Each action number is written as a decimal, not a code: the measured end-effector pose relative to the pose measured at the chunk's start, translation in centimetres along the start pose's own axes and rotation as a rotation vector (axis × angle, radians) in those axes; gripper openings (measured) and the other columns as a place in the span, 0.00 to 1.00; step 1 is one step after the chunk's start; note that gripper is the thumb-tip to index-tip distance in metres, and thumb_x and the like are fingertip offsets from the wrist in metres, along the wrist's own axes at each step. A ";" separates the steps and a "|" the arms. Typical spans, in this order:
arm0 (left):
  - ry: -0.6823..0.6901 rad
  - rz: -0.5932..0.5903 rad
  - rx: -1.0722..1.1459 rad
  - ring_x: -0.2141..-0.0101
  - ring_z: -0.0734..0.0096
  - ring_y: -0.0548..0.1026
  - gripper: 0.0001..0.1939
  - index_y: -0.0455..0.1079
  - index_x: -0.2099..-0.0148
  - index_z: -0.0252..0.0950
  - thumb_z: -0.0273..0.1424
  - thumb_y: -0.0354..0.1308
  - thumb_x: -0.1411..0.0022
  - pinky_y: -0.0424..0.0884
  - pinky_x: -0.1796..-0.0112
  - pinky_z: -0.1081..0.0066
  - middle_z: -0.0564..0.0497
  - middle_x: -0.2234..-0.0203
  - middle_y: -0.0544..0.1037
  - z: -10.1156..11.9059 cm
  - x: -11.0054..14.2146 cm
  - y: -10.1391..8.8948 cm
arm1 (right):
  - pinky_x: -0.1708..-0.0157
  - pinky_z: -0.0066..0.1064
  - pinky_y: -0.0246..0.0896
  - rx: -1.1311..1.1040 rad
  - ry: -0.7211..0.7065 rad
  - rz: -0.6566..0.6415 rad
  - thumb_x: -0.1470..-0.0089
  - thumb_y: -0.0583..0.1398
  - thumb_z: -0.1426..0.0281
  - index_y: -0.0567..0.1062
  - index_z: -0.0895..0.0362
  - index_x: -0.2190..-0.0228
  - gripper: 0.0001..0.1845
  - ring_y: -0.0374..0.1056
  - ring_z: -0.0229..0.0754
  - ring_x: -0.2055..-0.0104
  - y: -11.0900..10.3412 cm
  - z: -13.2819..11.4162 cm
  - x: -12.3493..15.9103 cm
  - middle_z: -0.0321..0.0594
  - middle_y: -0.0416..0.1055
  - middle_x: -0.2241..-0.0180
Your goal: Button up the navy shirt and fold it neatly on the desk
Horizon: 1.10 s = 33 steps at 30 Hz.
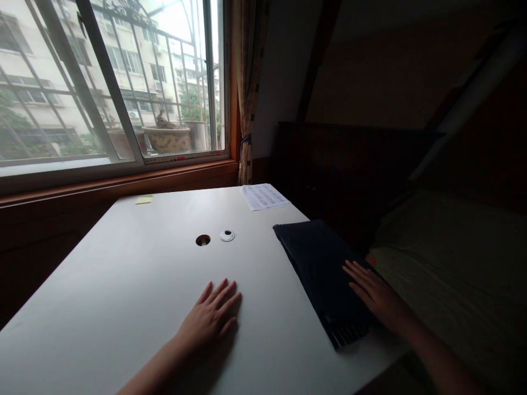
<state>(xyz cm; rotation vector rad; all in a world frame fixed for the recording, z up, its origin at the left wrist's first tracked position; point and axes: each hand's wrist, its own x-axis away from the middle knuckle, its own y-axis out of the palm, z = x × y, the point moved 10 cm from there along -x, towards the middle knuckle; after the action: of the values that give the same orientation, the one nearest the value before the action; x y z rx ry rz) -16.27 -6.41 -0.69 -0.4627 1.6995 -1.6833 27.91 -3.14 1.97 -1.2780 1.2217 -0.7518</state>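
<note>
My left hand [212, 315] lies on the white table [123, 285] with its fingers spread, holding nothing. On top of a dark blue, flat folder-like item [317, 269] rests my right hand [373, 291], fingers stretched out. That item lies along the table's right side, and its near end shows a row of light stripes. Whether anything is inside it I cannot tell. Ahead of my left hand are a round hole [203, 240] in the tabletop and, beside it, a white ring-shaped cover [227, 236] with a dark centre.
A printed sheet of paper [265, 197] lies at the far right corner. At the far left edge is a yellow sticky note [144, 199]. Beyond the table stand a barred window [164, 82] and a tied curtain [246, 109]. A bed-like surface [448, 285] is in shadow at right.
</note>
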 end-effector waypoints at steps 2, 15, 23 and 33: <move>-0.005 -0.007 0.002 0.32 0.54 0.53 0.30 0.42 0.27 0.49 0.45 0.44 0.26 0.50 0.35 0.46 0.51 0.30 0.51 0.0 0.0 0.0 | 0.33 0.55 0.44 0.026 0.020 0.057 0.33 0.47 0.54 0.58 0.54 0.34 0.32 0.43 0.53 0.29 -0.1 1.4 1.4 0.43 0.50 0.31; -0.025 -0.045 0.019 0.32 0.53 0.52 0.30 0.43 0.27 0.50 0.46 0.42 0.26 0.51 0.35 0.43 0.52 0.30 0.50 -0.2 0.0 0.4 | 0.32 0.53 0.42 -0.075 -0.098 -0.050 0.32 0.46 0.54 0.52 0.50 0.32 0.32 0.44 0.48 0.29 -2.2 -9.8 -5.0 0.42 0.48 0.30; -0.022 -0.029 0.035 0.32 0.54 0.51 0.29 0.45 0.27 0.50 0.45 0.43 0.26 0.49 0.34 0.45 0.51 0.30 0.51 -0.1 0.0 0.2 | 0.32 0.54 0.43 -0.167 -0.167 -0.183 0.34 0.51 0.52 0.58 0.49 0.34 0.32 0.43 0.50 0.28 -0.1 -14.1 -5.7 0.41 0.50 0.31; -0.036 -0.053 0.058 0.31 0.53 0.50 0.29 0.45 0.27 0.50 0.46 0.43 0.26 0.48 0.35 0.44 0.51 0.30 0.49 -0.2 -0.1 0.5 | 0.40 0.44 0.64 -0.348 -0.249 -0.204 0.33 0.54 0.61 0.72 0.48 0.42 0.21 0.67 0.48 0.40 -2.5 -18.2 -1.5 0.40 0.71 0.42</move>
<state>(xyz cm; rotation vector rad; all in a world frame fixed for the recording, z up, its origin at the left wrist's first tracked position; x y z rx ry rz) -16.27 -6.18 -1.17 -0.5113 1.6210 -1.7470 10.86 -7.54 7.23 -1.7476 1.0574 -0.5155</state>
